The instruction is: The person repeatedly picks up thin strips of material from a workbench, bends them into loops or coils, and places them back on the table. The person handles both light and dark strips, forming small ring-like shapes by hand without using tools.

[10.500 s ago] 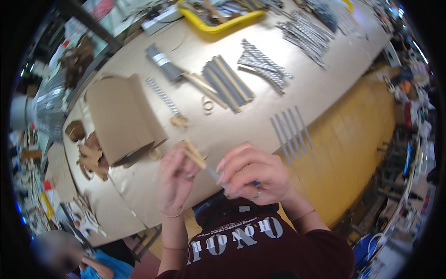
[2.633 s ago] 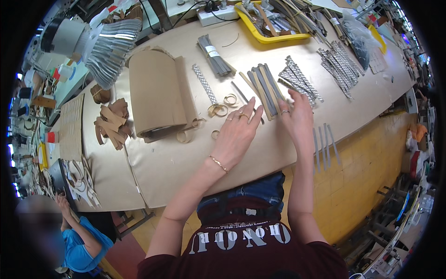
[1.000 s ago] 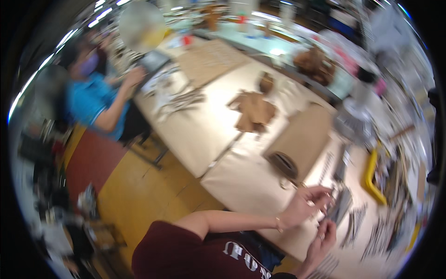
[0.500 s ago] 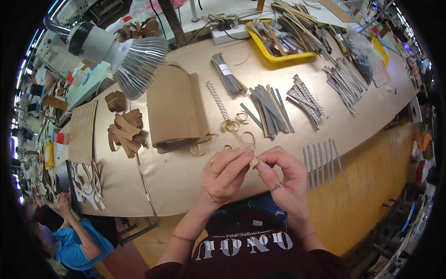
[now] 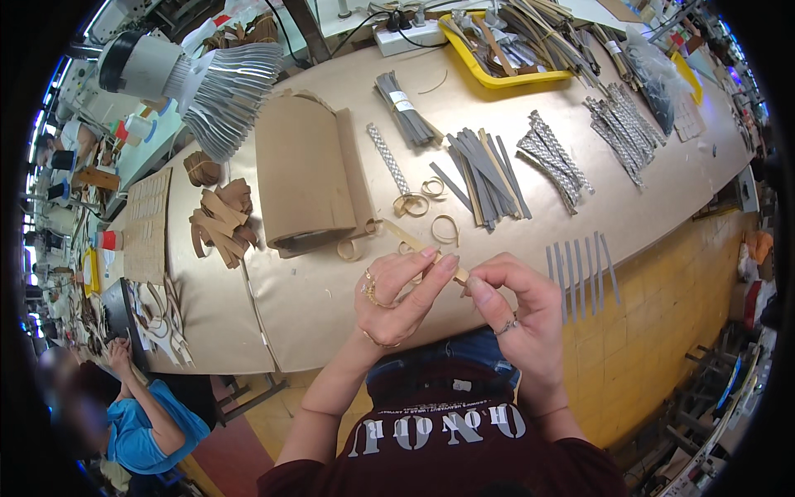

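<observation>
Currently both hands pinch one tan strip (image 5: 418, 247) just above the near edge of the table (image 5: 331, 306). Left hand (image 5: 397, 294) fingers close on its middle; right hand (image 5: 517, 311) fingertips close on its near end. Beyond the strip lie curled tan loops (image 5: 422, 203); grey strips (image 5: 580, 263) lie just right of it.

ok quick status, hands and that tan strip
Left hand and right hand both pinch the tan strip above the table edge. Loose tan loops lie just beyond. Nothing blocking.
</observation>
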The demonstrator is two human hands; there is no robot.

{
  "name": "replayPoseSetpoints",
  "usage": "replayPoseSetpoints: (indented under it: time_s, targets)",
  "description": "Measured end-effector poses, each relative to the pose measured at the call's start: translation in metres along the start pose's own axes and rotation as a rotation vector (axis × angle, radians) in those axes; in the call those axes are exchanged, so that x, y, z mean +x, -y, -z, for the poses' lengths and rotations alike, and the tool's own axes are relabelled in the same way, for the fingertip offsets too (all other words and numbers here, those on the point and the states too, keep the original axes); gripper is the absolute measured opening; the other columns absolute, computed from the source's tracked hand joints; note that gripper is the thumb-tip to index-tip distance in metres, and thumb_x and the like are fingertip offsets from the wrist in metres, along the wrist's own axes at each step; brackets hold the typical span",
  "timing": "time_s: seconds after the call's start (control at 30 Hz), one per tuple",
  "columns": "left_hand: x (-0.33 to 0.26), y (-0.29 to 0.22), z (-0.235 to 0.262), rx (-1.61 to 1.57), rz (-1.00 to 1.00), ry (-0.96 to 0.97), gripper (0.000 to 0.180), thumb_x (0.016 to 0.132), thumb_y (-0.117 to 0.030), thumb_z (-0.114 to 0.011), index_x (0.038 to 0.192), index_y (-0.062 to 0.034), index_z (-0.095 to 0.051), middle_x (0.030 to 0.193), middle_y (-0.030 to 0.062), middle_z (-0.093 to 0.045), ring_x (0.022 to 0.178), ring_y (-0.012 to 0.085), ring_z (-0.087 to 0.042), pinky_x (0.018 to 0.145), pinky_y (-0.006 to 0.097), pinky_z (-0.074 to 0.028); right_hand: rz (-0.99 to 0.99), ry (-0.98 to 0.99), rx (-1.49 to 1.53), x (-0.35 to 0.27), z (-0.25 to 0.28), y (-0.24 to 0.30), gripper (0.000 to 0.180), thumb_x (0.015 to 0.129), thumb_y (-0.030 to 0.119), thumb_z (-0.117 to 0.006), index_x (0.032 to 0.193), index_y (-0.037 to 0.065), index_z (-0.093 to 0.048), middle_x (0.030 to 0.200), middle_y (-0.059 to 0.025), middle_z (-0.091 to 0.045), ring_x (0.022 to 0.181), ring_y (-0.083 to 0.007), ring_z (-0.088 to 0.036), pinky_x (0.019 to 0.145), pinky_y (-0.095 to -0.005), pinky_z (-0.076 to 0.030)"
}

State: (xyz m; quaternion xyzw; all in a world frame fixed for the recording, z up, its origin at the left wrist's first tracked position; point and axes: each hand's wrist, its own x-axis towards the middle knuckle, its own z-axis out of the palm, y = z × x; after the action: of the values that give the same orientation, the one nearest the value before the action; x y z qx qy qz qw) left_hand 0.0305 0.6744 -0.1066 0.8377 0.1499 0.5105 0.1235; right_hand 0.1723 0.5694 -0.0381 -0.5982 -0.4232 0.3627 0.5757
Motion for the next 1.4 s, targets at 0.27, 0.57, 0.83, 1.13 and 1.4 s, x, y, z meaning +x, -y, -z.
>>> replayPoseSetpoints:
  time_s: [0.27,0.57,0.83,1.13,1.4]
  targets:
    - [0.002,0.000,-0.004,-0.002,0.009,0.008,0.042,0.068,0.003,-0.074,0.110,-0.0055,-0.073,0.110,0.0091,-0.063,0.081,0.0200,-0.064,0.063,0.028,-0.052,0.009,-0.004,0.009,0.002,0.000,-0.007,0.007,0.090,0.000,-0.063,0.095,-0.005,-0.065,0.087,-0.0103,-0.065,0.080,-0.0155,-0.061,0.075,-0.0264,-0.048]
    - [0.006,-0.010,0.003,-0.546,0.531,0.059,0.026,0.078,0.006,-0.067,0.103,-0.0003,-0.071,0.107,0.0148,-0.068,0.077,0.0162,-0.066,0.065,0.026,-0.054,0.195,0.044,-0.199,0.010,-0.009,-0.021,0.005,0.090,0.000,-0.060,0.093,-0.003,-0.062,0.085,-0.0111,-0.062,0.077,-0.0187,-0.060,0.073,-0.0286,-0.047]
    - [0.022,0.013,0.089,-0.479,0.811,-0.746,0.021,0.101,-0.022,-0.054,0.105,-0.0026,-0.061,0.092,0.0043,-0.060,0.068,0.0055,-0.052,0.054,0.019,-0.036,0.106,-0.031,-0.571,0.031,-0.026,-0.078,0.008,0.090,0.010,-0.062,0.092,0.002,-0.063,0.083,-0.0110,-0.061,0.074,-0.0261,-0.061,0.070,-0.0361,-0.047]
    - [0.021,0.000,0.083,-0.610,0.509,-0.500,0.025,0.102,-0.025,-0.053,0.104,-0.0006,-0.059,0.106,0.0124,-0.064,0.085,0.0191,-0.063,0.067,0.028,-0.051,0.006,-0.063,-0.913,0.028,-0.027,-0.092,0.019,0.090,0.025,-0.068,0.087,0.007,-0.064,0.084,-0.0072,-0.062,0.071,-0.0267,-0.059,0.068,-0.0391,-0.042]
    - [0.002,-0.035,0.015,-0.308,0.343,0.275,0.007,0.089,-0.008,-0.068,0.092,-0.0028,-0.065,0.120,0.0200,-0.065,0.099,0.0308,-0.069,0.083,0.034,-0.056,0.024,-0.230,-0.374,0.022,0.011,-0.070,0.012,0.091,0.010,-0.066,0.101,0.004,-0.065,0.074,-0.0060,-0.058,0.067,-0.0184,-0.057,0.064,-0.0309,-0.046]
